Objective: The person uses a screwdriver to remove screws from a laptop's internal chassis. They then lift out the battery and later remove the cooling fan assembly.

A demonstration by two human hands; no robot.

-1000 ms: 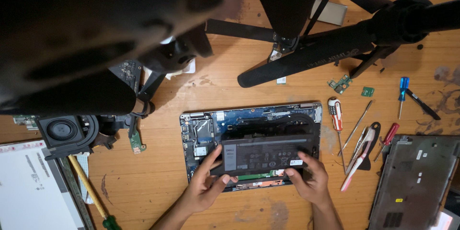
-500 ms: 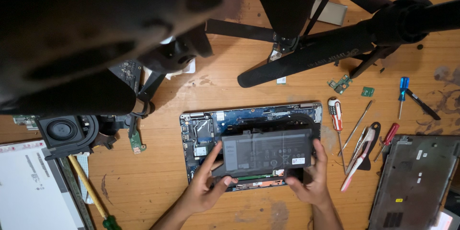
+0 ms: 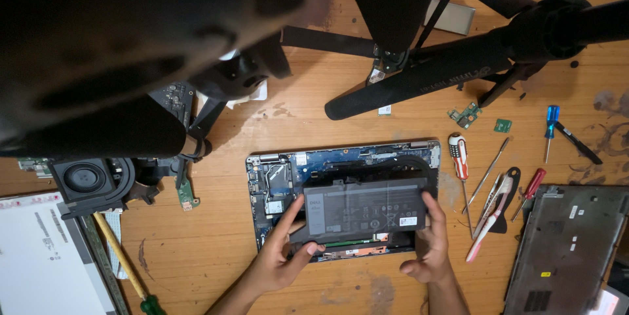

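Observation:
An opened laptop base [image 3: 282, 177] lies on the wooden table, its blue circuit board and fan exposed. A flat black rectangular battery [image 3: 363, 209] is tilted up over the base's front half. My left hand [image 3: 282, 256] grips the battery's left end, thumb on top. On the right end sits my right hand [image 3: 429, 243], fingers along the edge. Both forearms come in from the bottom edge.
Right of the laptop lie a red-and-white screwdriver [image 3: 460, 164], a toothbrush [image 3: 488, 220], a red screwdriver [image 3: 529, 190], a blue screwdriver [image 3: 550, 128] and a grey bottom cover [image 3: 567, 249]. A black tripod [image 3: 445, 66] stands behind. Left: speaker part [image 3: 88, 180], screen panel [image 3: 39, 256], green-tipped screwdriver [image 3: 124, 269].
The battery has come up off the laptop base and shifted slightly away from me. My right hand has slid from its front corner up along its right end.

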